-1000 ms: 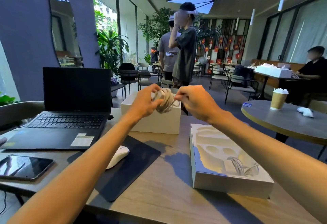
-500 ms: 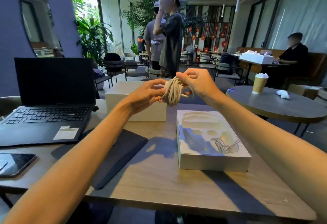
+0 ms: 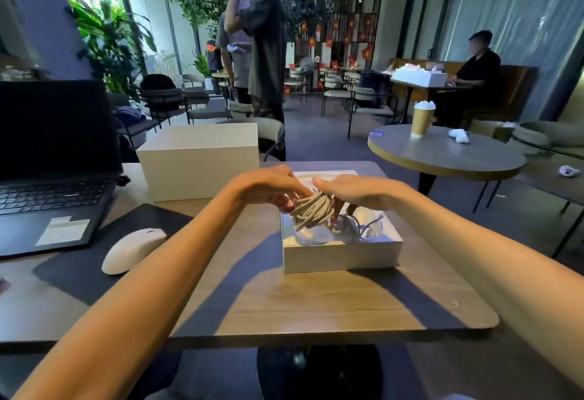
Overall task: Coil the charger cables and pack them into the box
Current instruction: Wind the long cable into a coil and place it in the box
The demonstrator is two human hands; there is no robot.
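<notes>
Over the box [image 3: 341,257], left hand [image 3: 268,186] and right hand [image 3: 358,191] hover palm-down, fingers [image 3: 279,201] apparently pinching the cable coil [image 3: 311,211].

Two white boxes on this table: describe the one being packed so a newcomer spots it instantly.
On the wooden table, look right of the black laptop. The low, open white cardboard box lies beneath the coiled beige cable; its taller white neighbour is closed.
</notes>
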